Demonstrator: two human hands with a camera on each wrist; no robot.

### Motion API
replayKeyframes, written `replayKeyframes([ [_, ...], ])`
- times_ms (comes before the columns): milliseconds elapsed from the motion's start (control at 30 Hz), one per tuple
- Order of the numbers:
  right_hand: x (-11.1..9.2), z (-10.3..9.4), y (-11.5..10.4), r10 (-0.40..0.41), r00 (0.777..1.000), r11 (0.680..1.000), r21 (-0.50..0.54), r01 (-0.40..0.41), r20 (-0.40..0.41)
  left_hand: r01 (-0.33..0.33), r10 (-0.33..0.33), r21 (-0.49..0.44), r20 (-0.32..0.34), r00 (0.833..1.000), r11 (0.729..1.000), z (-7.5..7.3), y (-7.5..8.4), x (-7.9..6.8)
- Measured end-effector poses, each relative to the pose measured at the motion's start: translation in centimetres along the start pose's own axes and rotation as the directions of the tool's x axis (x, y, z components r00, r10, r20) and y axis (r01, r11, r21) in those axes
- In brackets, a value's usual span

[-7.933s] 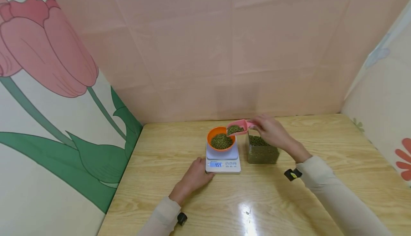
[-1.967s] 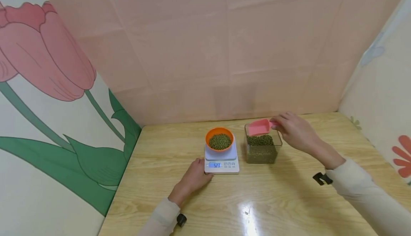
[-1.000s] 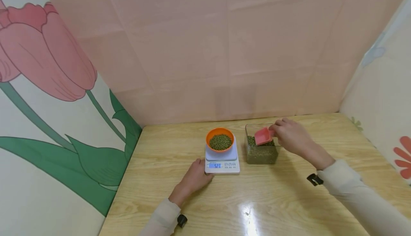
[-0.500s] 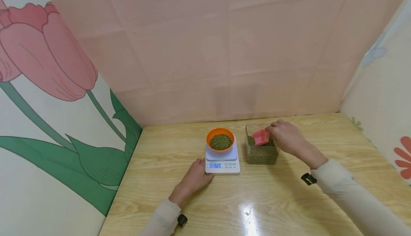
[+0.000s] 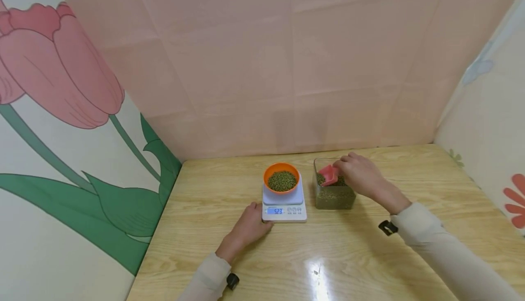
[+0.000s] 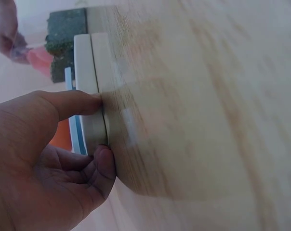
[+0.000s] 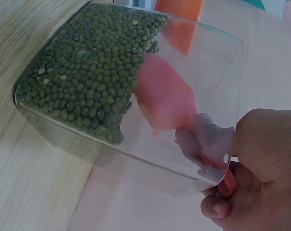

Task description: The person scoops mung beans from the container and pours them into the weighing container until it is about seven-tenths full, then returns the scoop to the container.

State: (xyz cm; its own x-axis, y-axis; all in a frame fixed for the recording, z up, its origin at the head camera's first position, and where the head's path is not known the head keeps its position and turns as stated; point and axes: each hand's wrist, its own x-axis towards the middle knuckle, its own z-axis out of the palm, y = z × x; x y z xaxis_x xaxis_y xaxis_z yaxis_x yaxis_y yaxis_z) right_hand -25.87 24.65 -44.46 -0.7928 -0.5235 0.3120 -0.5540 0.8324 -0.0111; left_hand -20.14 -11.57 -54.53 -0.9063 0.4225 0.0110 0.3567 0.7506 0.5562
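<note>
My right hand [image 5: 361,173] grips the handle of a pink scoop [image 5: 327,175]. In the right wrist view, the scoop's blade [image 7: 165,96] is inside a clear plastic box [image 7: 232,62], its front edge dug into the green mung beans [image 7: 87,72]. My left hand [image 5: 249,224] holds the near left corner of a white kitchen scale [image 5: 287,198], thumb and fingertips on its edge in the left wrist view. On the scale stands an orange bowl [image 5: 266,173] with a heap of mung beans [image 5: 282,181]. The display [image 5: 275,211] reads 523.
Box and scale stand side by side on a wooden table [image 5: 205,187], the box to the right. Behind the table rises a pinkish wall covering [image 5: 246,87]. Flower-painted panels [image 5: 61,132] flank the table. A black band piece [image 5: 387,227] hangs at the right wrist.
The right hand has moved left and lowered the scoop into the box's beans. Earlier it held a loaded scoop at the bowl; the display then read 454. The left hand stays put.
</note>
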Motion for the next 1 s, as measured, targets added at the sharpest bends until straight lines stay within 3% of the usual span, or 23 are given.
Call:
replayKeyframes([
  [1000,0.14,0.39,-0.26,0.028,0.999,0.993,0.117,-0.031,0.022,0.028,-0.028,-0.004,0.025,0.999,1.0,-0.12,0.0,-0.13],
])
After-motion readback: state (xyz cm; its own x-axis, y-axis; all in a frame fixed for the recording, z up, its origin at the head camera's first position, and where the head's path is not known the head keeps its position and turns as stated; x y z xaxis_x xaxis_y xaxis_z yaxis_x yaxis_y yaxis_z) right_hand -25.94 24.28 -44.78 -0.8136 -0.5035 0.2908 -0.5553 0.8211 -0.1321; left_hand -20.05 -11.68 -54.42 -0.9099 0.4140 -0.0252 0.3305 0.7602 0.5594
